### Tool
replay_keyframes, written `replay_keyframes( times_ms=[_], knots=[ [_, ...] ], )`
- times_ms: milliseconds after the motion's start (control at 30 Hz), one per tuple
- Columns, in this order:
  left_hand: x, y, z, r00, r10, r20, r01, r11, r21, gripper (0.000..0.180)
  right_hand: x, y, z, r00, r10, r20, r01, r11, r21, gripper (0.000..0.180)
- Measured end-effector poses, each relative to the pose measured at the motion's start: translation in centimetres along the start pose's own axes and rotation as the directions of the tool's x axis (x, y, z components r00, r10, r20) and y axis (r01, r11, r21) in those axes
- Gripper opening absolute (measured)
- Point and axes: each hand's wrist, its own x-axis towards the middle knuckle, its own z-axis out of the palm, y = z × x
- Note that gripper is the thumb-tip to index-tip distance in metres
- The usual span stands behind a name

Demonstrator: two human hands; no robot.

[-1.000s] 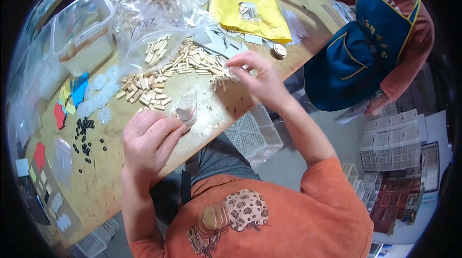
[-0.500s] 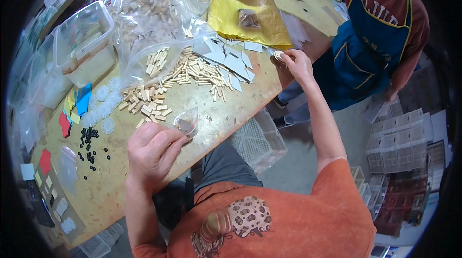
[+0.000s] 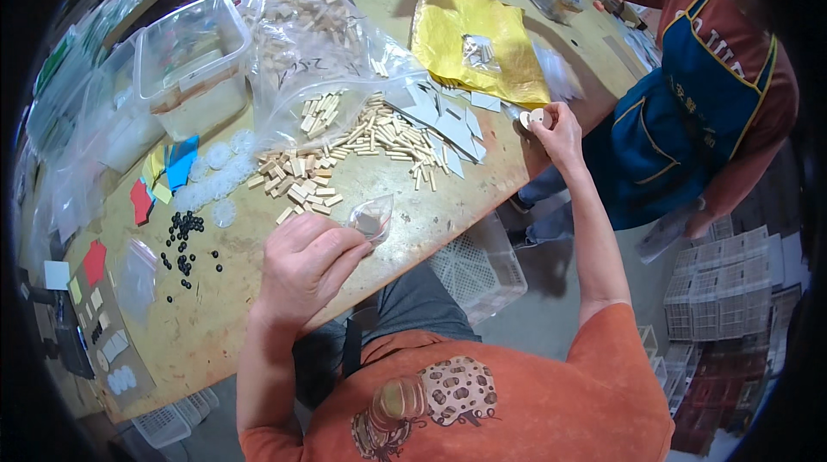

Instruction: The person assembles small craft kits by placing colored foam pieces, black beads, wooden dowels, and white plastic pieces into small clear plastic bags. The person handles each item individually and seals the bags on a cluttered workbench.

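My left hand (image 3: pixel 312 262) is closed, thumb and fingers pinching the edge of a small clear plastic bag (image 3: pixel 374 217) with a greyish piece inside. Out to the right, at the table edge, my right hand (image 3: pixel 562 136) pinches pale round wooden discs (image 3: pixel 536 119), apparently two, side by side. Short wooden blocks (image 3: pixel 293 176) lie in a heap just beyond my left hand. Behind them spread thin wooden sticks (image 3: pixel 392 133). Between the sticks and my right hand lie grey-white card pieces (image 3: pixel 452 127).
A yellow packet (image 3: pixel 482 27) bears a small bag of pale pieces (image 3: pixel 480 52). Farther left stand a big bag of blocks (image 3: pixel 301 35) and a clear tub (image 3: pixel 191 65). Black beads (image 3: pixel 183 242) and clear plastic discs (image 3: pixel 215 171) lie left. A co-worker in a blue apron (image 3: pixel 680 117) stands right.
The co-worker's hand has drawn back from over the table. The small bag on the yellow packet now shows pale pieces instead of brownish ones. More of the discs shows in my right hand.
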Motion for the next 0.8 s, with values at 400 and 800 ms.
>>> replay_keyframes(
  times_ms=[400,800],
  knots=[
    [-0.7,-0.5,-0.2,0.999,-0.036,0.002,0.036,0.998,-0.055,0.013,-6.1,-19.2,-4.1,0.872,-0.369,0.321,-0.11,0.492,0.863,0.014],
    [-0.6,-0.3,-0.1,0.998,0.009,-0.062,-0.013,0.999,-0.052,0.015,-8.4,-26.3,-4.3,0.653,-0.655,0.379,0.234,0.651,0.722,0.007]
  ],
)
